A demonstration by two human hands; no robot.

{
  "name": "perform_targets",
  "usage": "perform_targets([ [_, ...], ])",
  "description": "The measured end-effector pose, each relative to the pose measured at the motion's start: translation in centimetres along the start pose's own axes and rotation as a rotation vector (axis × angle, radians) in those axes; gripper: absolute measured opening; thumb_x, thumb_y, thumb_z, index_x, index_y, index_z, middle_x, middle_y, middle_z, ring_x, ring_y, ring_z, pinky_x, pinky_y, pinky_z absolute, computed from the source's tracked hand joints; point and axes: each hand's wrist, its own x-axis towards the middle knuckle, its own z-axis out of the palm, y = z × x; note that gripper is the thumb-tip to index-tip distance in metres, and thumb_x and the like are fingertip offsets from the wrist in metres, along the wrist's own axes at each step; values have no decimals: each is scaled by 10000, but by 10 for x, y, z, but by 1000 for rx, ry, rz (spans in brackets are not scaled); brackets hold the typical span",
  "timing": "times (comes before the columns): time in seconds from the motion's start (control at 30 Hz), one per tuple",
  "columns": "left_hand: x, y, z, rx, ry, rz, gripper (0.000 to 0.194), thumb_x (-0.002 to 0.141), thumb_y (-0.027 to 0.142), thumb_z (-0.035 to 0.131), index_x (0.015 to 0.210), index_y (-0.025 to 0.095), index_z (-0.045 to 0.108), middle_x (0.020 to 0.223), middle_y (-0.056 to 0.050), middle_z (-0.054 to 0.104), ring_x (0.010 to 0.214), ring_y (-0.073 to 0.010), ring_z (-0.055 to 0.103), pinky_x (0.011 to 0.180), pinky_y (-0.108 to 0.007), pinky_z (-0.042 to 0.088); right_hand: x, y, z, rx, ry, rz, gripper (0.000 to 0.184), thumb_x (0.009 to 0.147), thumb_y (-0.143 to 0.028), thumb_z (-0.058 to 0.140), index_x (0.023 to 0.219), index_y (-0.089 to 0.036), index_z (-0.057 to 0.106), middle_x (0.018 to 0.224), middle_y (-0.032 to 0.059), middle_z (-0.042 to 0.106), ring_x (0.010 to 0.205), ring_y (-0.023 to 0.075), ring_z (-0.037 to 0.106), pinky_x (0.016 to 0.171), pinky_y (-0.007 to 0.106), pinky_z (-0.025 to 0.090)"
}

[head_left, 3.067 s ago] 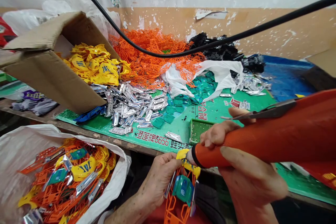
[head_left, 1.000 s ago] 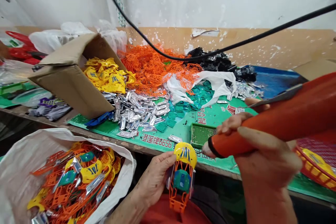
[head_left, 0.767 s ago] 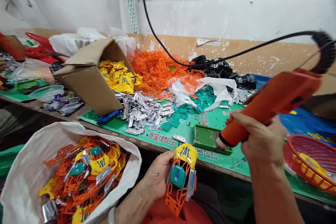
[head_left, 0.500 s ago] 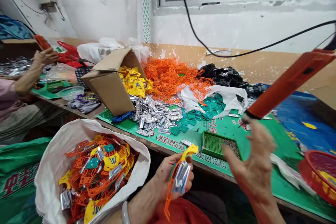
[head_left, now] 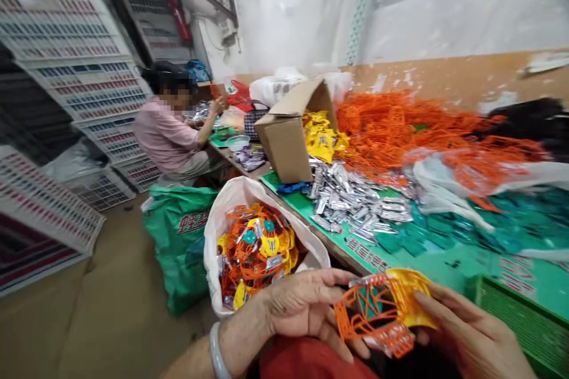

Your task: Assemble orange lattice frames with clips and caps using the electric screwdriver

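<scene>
Between my two hands is an orange-and-yellow plastic toy frame [head_left: 408,296], an open lattice with a yellow shell at its right end, a teal piece inside and some silver along its edges. My left hand [head_left: 302,308], a pale bangle on the wrist, has its fingers under and along the lattice end. My right hand [head_left: 475,328] grips the yellow end, thumb on top and the other fingers partly hidden behind it. Beyond my left forearm stands a white sack [head_left: 214,237] holding a heap of similar assembled pieces [head_left: 249,254].
Silver pieces [head_left: 342,192], orange lattices [head_left: 382,130] and teal pieces [head_left: 440,231] lie heaped on the bench. A tipped cardboard box [head_left: 284,145] holds yellow shells [head_left: 320,136]. A green tray [head_left: 524,320] is at right, a green bag [head_left: 178,249] by the sack. Another person [head_left: 169,130] sits further left.
The view has swung left. My right hand, previously raised by the hanging orange power screwdriver, has come down onto the toy frame. The frame has been turned flatter, and the screwdriver is out of view.
</scene>
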Motion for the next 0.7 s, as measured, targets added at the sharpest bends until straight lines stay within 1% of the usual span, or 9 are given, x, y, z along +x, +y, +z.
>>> perform_targets([
  [0.07,-15,-1,-6,30,132,63,355,766,264,714,1097,170,621,905,-71,711,678,-222,725,668,-336,530,5,6,16,6,-32,10,533,492,-422,858,916,-140,703,929,78,725,597,180,646,451,264,554],
  [0.13,-27,-2,-10,23,261,122,300,786,256,692,1052,136,628,856,-78,712,660,-210,722,617,-295,537,5,7,38,2,-45,-18,524,488,-416,854,897,-138,682,904,81,719,635,203,659,432,270,551],
  [0.2,-40,1,-13,7,366,168,260,828,313,642,1008,126,631,850,-86,713,641,-189,712,578,-271,537,5,5,59,3,-94,-36,506,491,-409,845,873,-134,661,830,71,710,618,198,655,418,269,543],
  [0.27,-55,8,-18,31,427,207,302,865,399,576,990,129,631,898,-109,715,658,-189,708,572,-274,541,7,2,78,9,-164,-55,485,500,-407,831,852,-128,646,776,58,697,596,184,647,409,264,535],
  [0.33,-71,18,-22,133,498,280,337,868,434,561,1002,131,624,949,-132,711,699,-190,706,609,-290,549,13,1,94,9,-213,-104,470,515,-407,813,846,-124,635,749,46,685,568,162,631,403,255,527],
  [0.4,-87,27,-26,195,567,331,326,847,412,592,1020,136,616,953,-132,707,727,-191,703,646,-295,549,20,2,112,6,-238,-162,459,541,-410,788,862,-127,622,750,35,677,558,145,618,413,252,529],
  [0.5,-107,37,-29,283,686,403,329,841,406,589,1046,149,602,949,-122,700,800,-197,693,704,-304,548,31,7,142,-14,-289,-215,443,584,-427,738,894,-144,597,777,30,674,581,151,624,435,264,536],
  [0.6,-119,40,-33,429,840,455,300,840,379,572,1039,157,599,937,-97,692,835,-202,668,740,-338,546,40,11,175,-94,-371,-263,414,640,-436,668,925,-145,595,811,43,679,600,164,633,447,277,536],
  [0.7,-124,37,-39,631,1020,454,196,798,316,608,907,156,643,827,-55,680,805,-213,642,770,-366,524,52,14,206,-231,-454,-326,362,722,-392,577,979,-138,608,867,54,687,599,157,633,468,279,536],
])
